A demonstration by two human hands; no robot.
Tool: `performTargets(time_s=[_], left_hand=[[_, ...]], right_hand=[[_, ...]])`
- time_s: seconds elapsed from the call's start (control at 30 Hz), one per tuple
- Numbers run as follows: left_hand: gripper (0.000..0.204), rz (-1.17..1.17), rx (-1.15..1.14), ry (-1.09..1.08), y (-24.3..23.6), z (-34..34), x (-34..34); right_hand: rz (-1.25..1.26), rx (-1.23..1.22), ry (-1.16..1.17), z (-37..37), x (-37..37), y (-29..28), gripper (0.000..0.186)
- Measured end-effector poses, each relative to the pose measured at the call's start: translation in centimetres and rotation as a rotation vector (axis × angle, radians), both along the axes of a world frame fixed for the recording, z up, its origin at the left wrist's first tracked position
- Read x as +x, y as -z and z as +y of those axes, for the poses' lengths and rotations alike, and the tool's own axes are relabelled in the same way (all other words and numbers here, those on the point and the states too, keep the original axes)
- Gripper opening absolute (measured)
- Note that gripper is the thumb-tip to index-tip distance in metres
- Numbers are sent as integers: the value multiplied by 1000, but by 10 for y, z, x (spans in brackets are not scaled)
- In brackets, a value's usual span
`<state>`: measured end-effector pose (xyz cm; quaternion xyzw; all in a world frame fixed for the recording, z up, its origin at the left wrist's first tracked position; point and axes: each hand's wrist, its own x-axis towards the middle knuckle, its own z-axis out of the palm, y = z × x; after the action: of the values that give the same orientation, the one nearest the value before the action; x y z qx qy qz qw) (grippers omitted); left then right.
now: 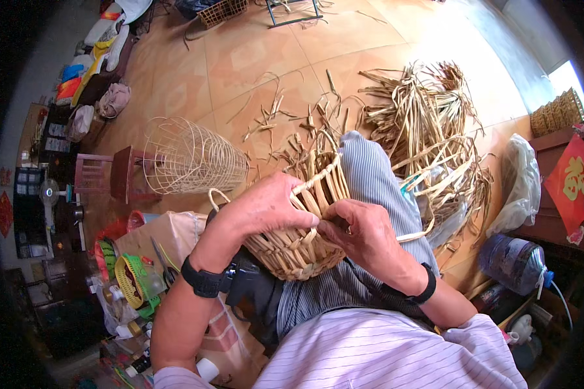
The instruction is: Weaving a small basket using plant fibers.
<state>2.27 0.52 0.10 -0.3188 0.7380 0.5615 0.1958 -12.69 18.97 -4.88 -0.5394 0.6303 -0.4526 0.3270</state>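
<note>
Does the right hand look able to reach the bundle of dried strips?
Probably, with a lean, once the right hand leaves the woven basket; the striped trouser leg partly blocks the way to the bundle.

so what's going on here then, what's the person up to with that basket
The person has a woven basket in the lap, over striped trousers. The left hand holds it by the side, thumb on the weave, and the right hand has its fingertips at the wall beside that thumb; whether they pinch a strand is hidden. Dry strips lie heaped ahead to the right, with loose scraps on the floor.
</note>
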Motion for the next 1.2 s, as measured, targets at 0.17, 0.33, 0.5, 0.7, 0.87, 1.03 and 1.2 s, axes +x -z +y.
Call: performTargets(time_s=[0.17,0.33,0.5,0.7,0.87,1.03,1.2], left_hand=[[40,-10,-35,-55,1,2,-1],[44,-53,-90,-59,-1,3,-1],[44,-65,-106,2,-7,2,-4],[37,-53,-60,28,-4,0,-2],[33,-63,19,-22,-2,1,0],[35,-41,-12,10,-4,2,-1],[36,-64,-57,-6,-4,3,-1]], right_hand=[[45,-9,12,1,2,2,17],[51,-56,28,-2,2,0,18],[-27,78,-54,-2,-7,0,20],[-102,102,-42,0,-5,5,21],[-98,43,-111,-1,-13,1,23],[-108,-53,-60,0,-4,4,23],[-3,-17,-70,-1,-5,8,25]])
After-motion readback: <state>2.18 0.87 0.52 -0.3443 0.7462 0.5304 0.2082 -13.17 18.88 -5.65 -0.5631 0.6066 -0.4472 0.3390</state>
